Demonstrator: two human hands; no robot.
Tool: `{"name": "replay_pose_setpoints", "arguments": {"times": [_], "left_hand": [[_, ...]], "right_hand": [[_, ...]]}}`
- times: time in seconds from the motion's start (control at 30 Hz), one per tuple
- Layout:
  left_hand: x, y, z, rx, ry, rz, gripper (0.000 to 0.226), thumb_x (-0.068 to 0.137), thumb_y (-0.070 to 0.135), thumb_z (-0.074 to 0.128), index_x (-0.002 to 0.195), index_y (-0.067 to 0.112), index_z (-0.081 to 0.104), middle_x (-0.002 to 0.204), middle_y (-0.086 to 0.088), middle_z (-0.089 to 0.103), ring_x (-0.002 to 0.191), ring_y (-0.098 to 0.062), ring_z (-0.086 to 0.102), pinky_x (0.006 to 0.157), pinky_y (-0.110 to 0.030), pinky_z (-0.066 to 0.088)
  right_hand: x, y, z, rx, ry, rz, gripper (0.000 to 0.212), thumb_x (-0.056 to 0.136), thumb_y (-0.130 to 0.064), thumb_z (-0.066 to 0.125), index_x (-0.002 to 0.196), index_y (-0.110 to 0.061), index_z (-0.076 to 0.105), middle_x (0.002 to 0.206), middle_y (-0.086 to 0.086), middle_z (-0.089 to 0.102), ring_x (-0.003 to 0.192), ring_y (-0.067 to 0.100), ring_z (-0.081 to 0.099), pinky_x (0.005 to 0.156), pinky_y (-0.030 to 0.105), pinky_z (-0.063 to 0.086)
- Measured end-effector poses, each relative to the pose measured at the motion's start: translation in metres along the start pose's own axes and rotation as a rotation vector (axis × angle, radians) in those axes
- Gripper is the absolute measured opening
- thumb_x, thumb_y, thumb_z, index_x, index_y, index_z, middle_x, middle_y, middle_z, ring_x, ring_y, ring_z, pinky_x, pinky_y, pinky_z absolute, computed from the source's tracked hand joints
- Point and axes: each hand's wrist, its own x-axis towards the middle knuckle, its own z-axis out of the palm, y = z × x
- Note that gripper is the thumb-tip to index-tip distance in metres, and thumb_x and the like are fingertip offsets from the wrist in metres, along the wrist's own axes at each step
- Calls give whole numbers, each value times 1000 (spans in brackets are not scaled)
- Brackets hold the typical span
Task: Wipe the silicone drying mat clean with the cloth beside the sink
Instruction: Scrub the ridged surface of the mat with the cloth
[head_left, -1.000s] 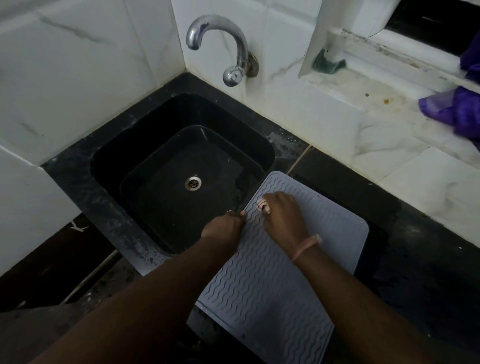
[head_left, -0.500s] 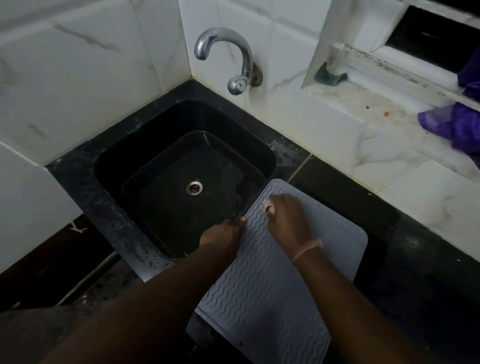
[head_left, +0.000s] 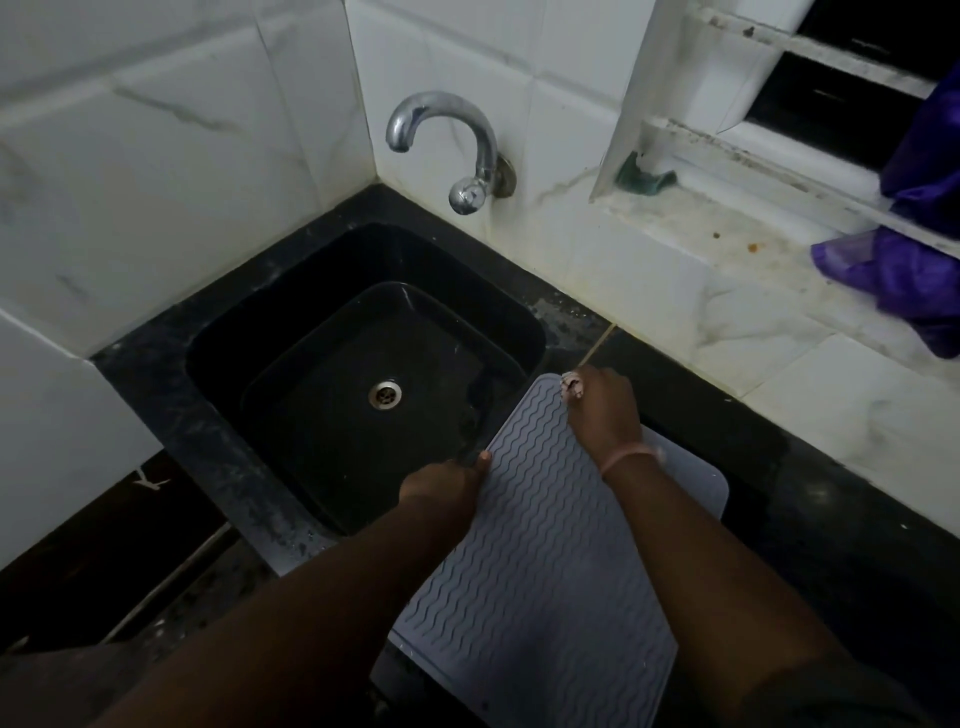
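Observation:
A grey silicone drying mat (head_left: 540, 561) with wavy ridges lies on the black counter to the right of the sink, its left edge reaching over the sink rim. My left hand (head_left: 444, 483) grips that left edge, thumb on top. My right hand (head_left: 605, 410) presses a small pale cloth (head_left: 570, 385) onto the mat's far corner; only a bit of the cloth shows past the fingers. A pink band circles my right wrist.
A black sink (head_left: 363, 374) with a metal drain sits left of the mat, under a chrome tap (head_left: 457, 150) on the white tiled wall. A purple cloth (head_left: 904, 265) lies on the window ledge at the right. The black counter (head_left: 831, 519) extends to the right.
My right hand has slid the cloth from the mat's left part up to its far corner. My left hand has kept its hold on the mat's left edge.

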Motion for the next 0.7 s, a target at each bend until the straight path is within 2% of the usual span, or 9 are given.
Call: {"name": "replay_pose_setpoints", "arguments": {"times": [0.2, 0.37, 0.43, 0.6, 0.7], "left_hand": [[3, -4, 4, -21, 5, 17, 88, 99, 27, 61, 162, 32, -1, 137, -16, 53, 110, -28, 63, 91, -47, 57], [5, -7, 6, 14, 42, 43, 88, 98, 24, 62, 162, 30, 2, 135, -14, 55, 109, -27, 62, 89, -44, 58], [6, -8, 7, 39, 67, 58, 87, 98, 23, 62, 163, 27, 4, 137, -14, 54, 114, -28, 61, 88, -42, 57], [9, -14, 7, 67, 67, 94, 90, 97, 21, 64, 164, 26, 4, 144, -15, 50, 126, -32, 56, 92, -43, 52], [10, -16, 6, 53, 51, 114, 90, 97, 21, 63, 164, 25, 2, 142, -15, 51, 124, -32, 56, 90, -43, 52]], "right_hand": [[-4, -7, -3, -43, -24, -27, 26, 88, -14, 67, 114, -8, 67, 106, 15, 66, 100, 34, 62, 85, 38, 48], [-58, -36, -2, -66, -53, -85, 41, 88, -17, 72, 128, -14, 64, 119, 10, 66, 112, 27, 60, 99, 39, 49], [-82, -46, 3, -17, -56, -91, 38, 89, -16, 72, 126, -14, 65, 117, 7, 66, 112, 25, 59, 100, 37, 46], [-125, -60, 23, -26, -88, -60, 20, 88, -19, 63, 108, -22, 65, 103, -2, 63, 100, 18, 57, 89, 30, 44], [-108, -54, 19, -25, -18, -5, 20, 90, -24, 65, 110, -25, 65, 105, -5, 64, 102, 15, 59, 94, 32, 48]]}}
